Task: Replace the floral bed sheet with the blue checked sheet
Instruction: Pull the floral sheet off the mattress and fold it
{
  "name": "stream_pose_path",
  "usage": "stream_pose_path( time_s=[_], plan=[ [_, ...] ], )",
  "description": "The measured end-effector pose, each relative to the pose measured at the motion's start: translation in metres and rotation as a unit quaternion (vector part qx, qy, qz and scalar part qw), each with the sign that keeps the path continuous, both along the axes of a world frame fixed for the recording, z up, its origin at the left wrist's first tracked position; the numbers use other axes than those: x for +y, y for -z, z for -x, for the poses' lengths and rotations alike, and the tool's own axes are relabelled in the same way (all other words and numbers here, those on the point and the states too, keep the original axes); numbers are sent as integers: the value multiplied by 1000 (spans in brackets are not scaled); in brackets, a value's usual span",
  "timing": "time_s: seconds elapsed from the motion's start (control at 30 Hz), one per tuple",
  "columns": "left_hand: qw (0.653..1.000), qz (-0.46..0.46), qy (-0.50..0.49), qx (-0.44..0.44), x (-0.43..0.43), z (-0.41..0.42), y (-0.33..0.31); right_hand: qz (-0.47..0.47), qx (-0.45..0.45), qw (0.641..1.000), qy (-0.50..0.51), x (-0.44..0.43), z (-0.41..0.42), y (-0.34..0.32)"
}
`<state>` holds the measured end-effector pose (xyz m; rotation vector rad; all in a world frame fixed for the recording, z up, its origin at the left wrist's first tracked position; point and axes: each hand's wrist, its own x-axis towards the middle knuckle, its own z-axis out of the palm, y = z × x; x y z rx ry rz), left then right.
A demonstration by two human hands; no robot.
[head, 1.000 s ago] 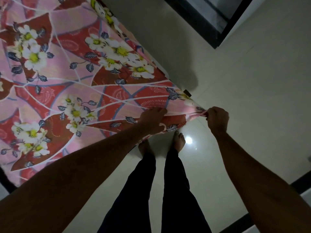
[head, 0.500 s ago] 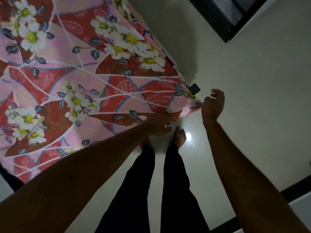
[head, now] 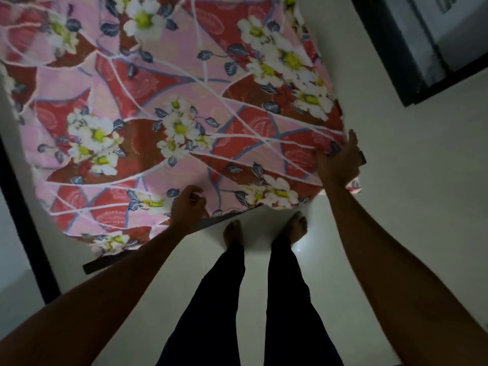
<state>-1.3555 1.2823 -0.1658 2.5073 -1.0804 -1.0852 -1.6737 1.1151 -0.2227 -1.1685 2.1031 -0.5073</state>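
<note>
Lengthwise, floral sheet (head: 184, 101) runs away; left hand (head: 188, 208) fingers clamp its edge, right hand (head: 340, 165) fingers straight.

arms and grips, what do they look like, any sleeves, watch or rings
Both arms are bare to the frame edge: no sleeve on the left arm or the right arm. The left grip and right grip are ungloved hands, with no watch or bracelet at the wrists. The picture is too dim to rule out rings.

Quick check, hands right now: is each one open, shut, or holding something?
Left hand: fingers curled, gripping the floral sheet at its near edge.
Right hand: open, fingers laid against the sheet's corner.
</note>
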Motion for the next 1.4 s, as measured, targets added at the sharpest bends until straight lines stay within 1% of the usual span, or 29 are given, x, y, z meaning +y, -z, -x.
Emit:
stream_pose_path(
  time_s=[0.07, 0.13, 0.2, 0.27, 0.3, 0.33, 0.37, 0.4, 0.43, 0.47, 0.5, 0.57, 0.63, 0.67, 0.73, 0.77, 0.87, 0.93, 1.03, 1.1, 1.2, 1.27, 1.33, 1.4],
  plan=[
    [999, -17, -45, -13, 26, -36, -2, -66, 43, 997, 1, -5, 1, -2],
    [997, -34, -63, -29, 49, -66, -3, -98, 67, 993, 20, -5, -4, -7],
    [995, -52, -69, -40, 71, -91, -2, -64, 106, 990, 62, -1, -15, -12],
    [996, -59, -60, -41, 91, -118, -1, -1, 177, 978, 108, 6, -36, -17],
    [996, -47, -59, -38, 96, -129, -5, 30, 204, 972, 114, 12, -50, -20],
    [997, -29, -74, -22, 103, -141, -9, 51, 209, 971, 105, 20, -65, -23],
    [995, -18, -95, -9, 110, -154, -13, 65, 188, 976, 83, 32, -83, -27],
    [994, -3, -107, -9, 117, -169, -16, 83, 148, 984, 54, 46, -103, -29],
    [992, 10, -121, -20, 126, -185, -20, 114, 105, 988, 9, 64, -125, -29],
    [990, 22, -132, -44, 138, -205, -18, 150, 75, 984, -54, 85, -149, -27],
    [987, 28, -148, -57, 150, -228, -16, 180, 63, 974, -118, 109, -176, -23],
    [975, 36, -215, -50, 177, -280, -8, 217, 59, 950, -217, 151, -236, -15],
    [956, 59, -286, -19, 191, -318, -15, 237, 43, 928, -285, 182, -306, -13],
    [950, 83, -302, 3, 194, -331, -20, 255, 36, 912, -319, 192, -342, -14],
    [961, 100, -255, 35, 200, -354, -25, 279, 35, 881, -381, 204, -411, -15],
    [968, 106, -227, 34, 202, -365, -28, 276, 38, 868, -410, 207, -443, -18],
    [974, 99, -204, -8, 199, -413, -17, 214, 67, 855, -468, 202, -520, -28],
    [982, 103, -158, -21, 182, -437, -14, 190, 86, 850, -484, 191, -556, -32],
    [988, 116, -95, -43, 138, -458, -21, 168, 86, 850, -491, 166, -590, -31],
    [989, 120, -31, -80, 108, -468, -22, 144, 90, 848, -502, 148, -608, -27],
    [987, 117, 36, -107, 68, -487, -10, 119, 120, 838, -519, 128, -624, -11],
    [985, 121, 46, -113, 41, -500, -8, 118, 144, 825, -534, 122, -630, -5],
    [985, 120, 63, -107, 12, -518, 0, 112, 152, 820, -541, 113, -639, 0],
    [983, 119, 88, -111, -13, -537, 8, 103, 153, 826, -532, 104, -651, 1]
  ],
)
